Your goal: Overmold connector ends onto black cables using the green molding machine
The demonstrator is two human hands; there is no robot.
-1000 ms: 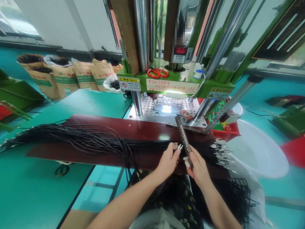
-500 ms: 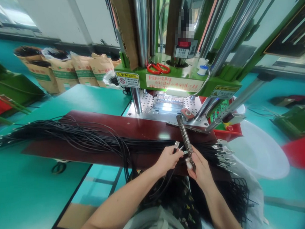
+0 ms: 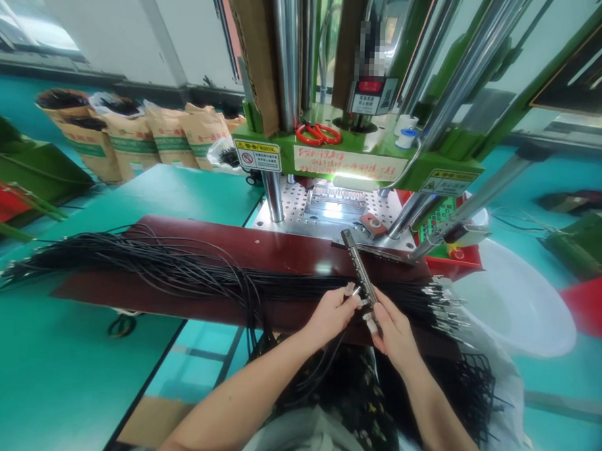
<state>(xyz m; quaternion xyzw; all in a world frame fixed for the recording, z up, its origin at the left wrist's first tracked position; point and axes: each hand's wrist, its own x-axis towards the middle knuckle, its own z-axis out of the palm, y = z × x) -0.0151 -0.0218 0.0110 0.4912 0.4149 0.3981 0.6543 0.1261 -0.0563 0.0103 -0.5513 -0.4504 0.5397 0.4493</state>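
My right hand [image 3: 395, 327] is closed round the near end of a narrow metal bar [image 3: 359, 267] with a row of small notches or holes. The bar slants away from me over the dark red board. My left hand [image 3: 331, 312] pinches several black cables by their metal-ended connectors [image 3: 349, 290], close against the bar's left side. A connector end also shows by my right fingertips. The held cables hang down toward my lap. Behind both hands a thick bundle of black cables [image 3: 181, 264] lies along the board [image 3: 182, 229], its silvery ends [image 3: 446, 306] at the right.
A green press [image 3: 343, 154] stands ahead, with a lit mould [image 3: 336, 202] on its perforated steel bed. Red-handled scissors [image 3: 318, 133] lie on its crossbar. A red control box [image 3: 452, 260] and a white basin [image 3: 520, 299] are at right. Paper sacks [image 3: 136, 141] stand back left.
The bar's far end has swung slightly left, and my left hand's connectors have come closer to it. The whole view has shifted a little.
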